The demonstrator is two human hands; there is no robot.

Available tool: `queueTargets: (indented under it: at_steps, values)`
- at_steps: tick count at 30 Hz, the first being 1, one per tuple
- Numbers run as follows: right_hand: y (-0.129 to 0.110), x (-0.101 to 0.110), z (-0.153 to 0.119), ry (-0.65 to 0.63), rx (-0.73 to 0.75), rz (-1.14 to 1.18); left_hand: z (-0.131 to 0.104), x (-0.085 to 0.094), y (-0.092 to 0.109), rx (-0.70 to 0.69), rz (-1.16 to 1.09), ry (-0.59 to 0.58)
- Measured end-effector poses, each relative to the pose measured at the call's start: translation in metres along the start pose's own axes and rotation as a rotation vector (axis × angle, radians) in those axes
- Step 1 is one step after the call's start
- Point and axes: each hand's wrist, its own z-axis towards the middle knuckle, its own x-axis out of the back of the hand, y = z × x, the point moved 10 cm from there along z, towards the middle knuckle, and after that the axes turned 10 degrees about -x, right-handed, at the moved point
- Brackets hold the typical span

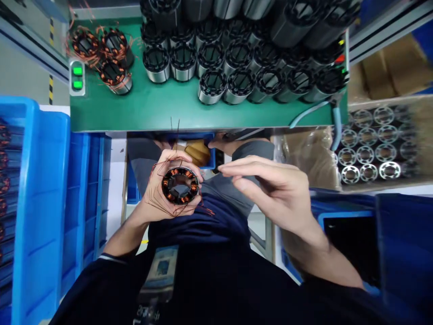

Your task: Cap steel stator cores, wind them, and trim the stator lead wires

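My left hand (154,198) is wrapped around a motor stator (185,199), its round end turned up toward me. Copper windings sit in a ring around its hollow middle. Loose thin copper wires stick out from it, some upward past my fingers and others down to the right. To the right of the stator, apart from it, my right hand (274,189) is in the air. Its fingers are stretched out and nothing shows between them and the thumb. On the green bench top (142,113) ahead stand several stators without copper (211,85).
Copper-wound stators (117,76) stand at the bench's left, near a switch box with green lights (77,77). Pliers with light blue handles (336,122) overhang the front right edge. Blue crates (43,180) are stacked left; a cardboard box (311,167) of metal cores lies right.
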Motion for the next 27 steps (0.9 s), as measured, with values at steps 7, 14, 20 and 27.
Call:
queueTargets:
  at_steps: [7, 14, 20, 27]
  values:
    - [-0.008, -0.019, 0.001, -0.163, -0.001, 0.039, -0.001, -0.006, 0.006, -0.066, 0.048, -0.127]
    - [0.001, -0.016, -0.015, -0.343, 0.149, -0.32, -0.004, 0.013, -0.003, -0.033, -0.005, 0.128]
    - [0.016, -0.034, -0.022, -0.269, 0.094, 0.53, -0.007, -0.025, -0.042, 0.18, -0.256, 0.022]
    - [0.011, -0.077, -0.034, -0.086, 0.382, 0.361, -0.012, -0.075, -0.057, 0.509, -0.888, 0.42]
